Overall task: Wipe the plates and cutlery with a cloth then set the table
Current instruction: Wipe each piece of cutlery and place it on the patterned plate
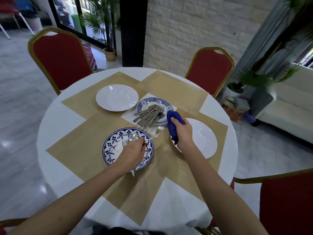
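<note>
- Head view: the cloth [173, 126] is bunched up in the right hand [183, 133]. The fingers are curled tight round it. It hangs over the edge of a white plate [205, 138] on the right.
- The left hand [131, 152] is over a flower plate [109, 146] close to the person. Its fingers are curled round a spoon [133, 137] and a fork [124, 143], which both point away. Handles poke out under the wrist.
- A shiny piece [150, 138] sticks out of those fingers to the right. It is too blurry to name.
- More cutlery [149, 115] lies in a heap on a blue-rimmed plate [152, 100] in the middle. That plate sits on a white napkin [129, 115].
- A far plate [116, 97], also white, sits just left of the heap.
- Tan mats [81, 143] lie under the plates on a round white table [55, 124].
- Red chairs [61, 61] stand round it.
</note>
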A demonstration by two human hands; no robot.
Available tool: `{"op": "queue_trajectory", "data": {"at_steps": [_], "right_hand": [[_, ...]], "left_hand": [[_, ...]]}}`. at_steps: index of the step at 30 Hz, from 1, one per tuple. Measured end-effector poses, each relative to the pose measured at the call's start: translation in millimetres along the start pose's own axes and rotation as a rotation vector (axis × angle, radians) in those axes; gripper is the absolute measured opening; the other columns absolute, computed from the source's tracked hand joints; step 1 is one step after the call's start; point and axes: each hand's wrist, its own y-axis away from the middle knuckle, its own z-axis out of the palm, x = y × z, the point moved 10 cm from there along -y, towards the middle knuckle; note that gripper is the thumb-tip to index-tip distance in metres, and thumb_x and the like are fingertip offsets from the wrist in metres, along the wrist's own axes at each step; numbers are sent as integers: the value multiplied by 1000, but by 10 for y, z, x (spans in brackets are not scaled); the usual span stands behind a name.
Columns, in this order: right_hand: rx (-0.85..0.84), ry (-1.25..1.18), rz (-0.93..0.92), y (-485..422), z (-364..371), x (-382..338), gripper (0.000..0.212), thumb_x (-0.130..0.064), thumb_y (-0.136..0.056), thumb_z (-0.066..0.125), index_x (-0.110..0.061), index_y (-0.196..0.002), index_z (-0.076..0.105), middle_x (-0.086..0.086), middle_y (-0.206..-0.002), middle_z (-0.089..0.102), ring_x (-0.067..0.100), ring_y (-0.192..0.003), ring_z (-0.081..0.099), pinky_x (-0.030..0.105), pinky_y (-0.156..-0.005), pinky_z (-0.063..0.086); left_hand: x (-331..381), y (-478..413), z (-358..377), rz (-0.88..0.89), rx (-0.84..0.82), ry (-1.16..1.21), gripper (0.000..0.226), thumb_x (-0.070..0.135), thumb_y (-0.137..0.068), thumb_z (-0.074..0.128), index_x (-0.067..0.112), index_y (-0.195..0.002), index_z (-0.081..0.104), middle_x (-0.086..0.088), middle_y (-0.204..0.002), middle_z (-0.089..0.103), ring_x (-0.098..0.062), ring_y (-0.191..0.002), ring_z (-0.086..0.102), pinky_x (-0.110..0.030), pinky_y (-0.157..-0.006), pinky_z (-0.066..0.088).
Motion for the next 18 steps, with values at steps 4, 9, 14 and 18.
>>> {"op": "queue_trajectory", "data": {"at_steps": [4, 9, 14, 18], "right_hand": [[110, 388, -374, 189, -44, -293, 34, -36, -85, 67, -27, -117, 58, -7, -114, 58, 3, -93, 58, 22, -81, 49], [278, 275, -509, 384, -202, -374, 30, -32, -90, 63, -25, -119, 56, -9, -113, 51, -3, -95, 54, 16, -83, 43], [231, 245, -380, 233, -227, -340, 27, -34, -90, 63, -31, -115, 54, -5, -114, 57, 15, -102, 59, 28, -81, 49], [-281, 737, -636, 489, 392, -204, 31, -28, -83, 72, -25, -113, 65, -5, -104, 57, 11, -94, 55, 23, -84, 42]], "left_hand": [[39, 24, 164, -62, -168, 203, 25, 22, -102, 37, 9, -100, 58, -1, -83, 68, -11, -61, 58, -25, -56, 48], [57, 113, 274, -218, -269, 560, 26, 19, -102, 37, 3, -103, 58, -3, -91, 72, -10, -63, 61, -17, -52, 46], [-42, 127, 229, -284, -247, 689, 28, 21, -104, 32, 10, -94, 56, -4, -93, 73, -2, -50, 55, -18, -49, 41], [35, 62, 214, -268, -262, 715, 31, 24, -104, 32, 11, -89, 56, 3, -78, 70, -4, -51, 48, -19, -48, 37]]}}
